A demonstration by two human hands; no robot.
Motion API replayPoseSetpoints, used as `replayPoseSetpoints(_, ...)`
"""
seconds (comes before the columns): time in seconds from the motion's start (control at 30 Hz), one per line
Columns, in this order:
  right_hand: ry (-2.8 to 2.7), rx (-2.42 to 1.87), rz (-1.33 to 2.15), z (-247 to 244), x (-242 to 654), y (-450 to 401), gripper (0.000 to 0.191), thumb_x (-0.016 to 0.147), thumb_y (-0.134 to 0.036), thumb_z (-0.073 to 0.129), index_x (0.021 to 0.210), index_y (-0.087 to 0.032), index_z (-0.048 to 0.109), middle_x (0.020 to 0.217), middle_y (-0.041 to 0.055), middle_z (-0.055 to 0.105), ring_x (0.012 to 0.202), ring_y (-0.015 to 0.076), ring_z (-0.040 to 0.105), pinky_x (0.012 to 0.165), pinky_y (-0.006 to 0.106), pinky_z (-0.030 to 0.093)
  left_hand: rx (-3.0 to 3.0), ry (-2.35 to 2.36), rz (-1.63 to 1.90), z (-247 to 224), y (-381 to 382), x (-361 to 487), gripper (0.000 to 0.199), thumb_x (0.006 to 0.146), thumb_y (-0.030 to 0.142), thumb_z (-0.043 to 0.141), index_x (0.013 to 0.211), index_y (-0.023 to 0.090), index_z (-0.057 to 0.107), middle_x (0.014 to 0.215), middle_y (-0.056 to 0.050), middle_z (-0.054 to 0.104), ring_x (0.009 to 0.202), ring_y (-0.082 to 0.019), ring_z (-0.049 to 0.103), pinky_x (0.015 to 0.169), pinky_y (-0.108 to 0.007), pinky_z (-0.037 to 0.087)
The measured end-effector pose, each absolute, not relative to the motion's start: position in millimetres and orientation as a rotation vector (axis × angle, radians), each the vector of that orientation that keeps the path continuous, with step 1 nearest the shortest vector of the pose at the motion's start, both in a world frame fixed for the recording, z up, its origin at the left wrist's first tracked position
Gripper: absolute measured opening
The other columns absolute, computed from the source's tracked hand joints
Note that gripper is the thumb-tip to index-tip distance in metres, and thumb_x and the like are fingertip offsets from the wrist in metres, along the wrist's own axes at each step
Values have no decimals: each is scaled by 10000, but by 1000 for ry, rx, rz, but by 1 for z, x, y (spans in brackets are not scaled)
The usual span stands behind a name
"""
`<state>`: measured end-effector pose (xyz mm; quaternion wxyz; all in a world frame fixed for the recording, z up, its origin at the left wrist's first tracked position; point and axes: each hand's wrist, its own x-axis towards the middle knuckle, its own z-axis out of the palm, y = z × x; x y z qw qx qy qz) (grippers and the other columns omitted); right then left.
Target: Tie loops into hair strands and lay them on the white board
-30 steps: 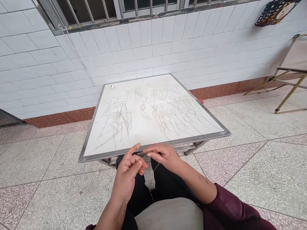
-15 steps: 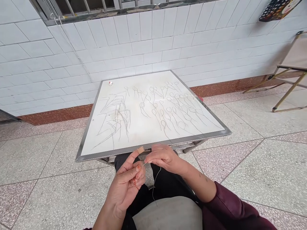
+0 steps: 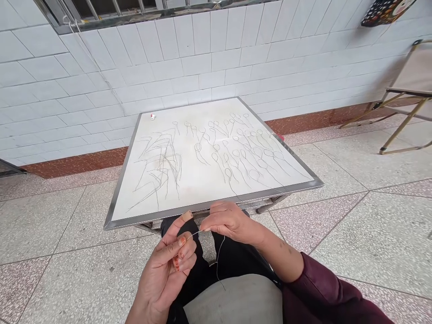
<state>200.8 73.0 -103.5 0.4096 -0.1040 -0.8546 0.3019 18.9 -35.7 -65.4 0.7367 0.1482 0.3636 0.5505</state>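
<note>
Between my hands, in front of the table's near edge, runs a thin pale wire (image 3: 194, 234). My left hand (image 3: 168, 265) pinches one end of it between thumb and fingers; its index finger, with a tan wrap at the tip, points up and away. My right hand (image 3: 231, 223) grips the wire farther along with closed fingers. The loose tail hangs below the right hand and curves down over my lap. On the white table (image 3: 192, 186) lie several looped wires (image 3: 236, 155) at the right and a tangle of bent, unlooped wires (image 3: 165, 157) at the left.
A small red and white object (image 3: 153, 117) sits at the table's far left corner. The grey metal edging (image 3: 216, 206) faces me. Behind stands a white tiled wall (image 3: 192, 74) with a barred window. A folding chair (image 3: 410, 85) is at the right.
My left hand has moved left and slightly down, away from the right hand, so more wire shows between them. The right hand keeps its grip. The view has shifted a little.
</note>
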Motion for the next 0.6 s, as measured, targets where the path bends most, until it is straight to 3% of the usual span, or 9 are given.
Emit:
replayPoseSetpoints(0.13, -2159, -334, 735, -102, 205, 73, 288, 1026, -318, 436, 955, -230, 702, 824, 11, 740, 731, 143, 637, 684, 263, 491, 570, 1077, 1338, -63, -34, 11, 465, 817, 274, 711, 1267, 204, 616, 626, 49, 443, 529, -74, 346, 485, -167, 327)
replayPoseSetpoints(0.27, -2220, -344, 733, -99, 203, 70, 277, 1023, -329, 446, 940, -229, 691, 826, 2, 734, 731, 133, 633, 715, 259, 483, 1142, 1497, 1253, -53, -31, 15, 498, 859, 364, 668, 1337, 270, 563, 768, 8, 612, 714, -150, 532, 695, -254, 442)
replayPoseSetpoints(0.37, -2229, -417, 707, -99, 200, 65, 262, 1009, -356, 477, 913, -203, 667, 729, -4, 681, 658, 121, 589, 636, 233, 444, 1438, 1577, 993, -51, -30, 24, 496, 887, 380, 607, 1371, 301, 541, 750, 24, 606, 689, -163, 549, 690, -286, 455)
replayPoseSetpoints(0.47, -2189, -559, 648, -100, 198, 62, 251, 974, -408, 539, 930, -184, 644, 619, -33, 594, 554, 106, 512, 545, 214, 381, 1518, 1619, 969, -54, -30, 28, 456, 921, 384, 528, 1372, 314, 541, 732, 34, 592, 666, -154, 560, 673, -288, 475)
replayPoseSetpoints(0.6, -2158, -545, 540, -98, 199, 61, 234, 1000, -335, 503, 911, -176, 650, 683, -5, 633, 625, 113, 544, 588, 220, 398, 1446, 1637, 1035, -55, -31, 30, 465, 911, 387, 529, 1368, 301, 541, 721, 39, 603, 673, -153, 605, 686, -294, 515)
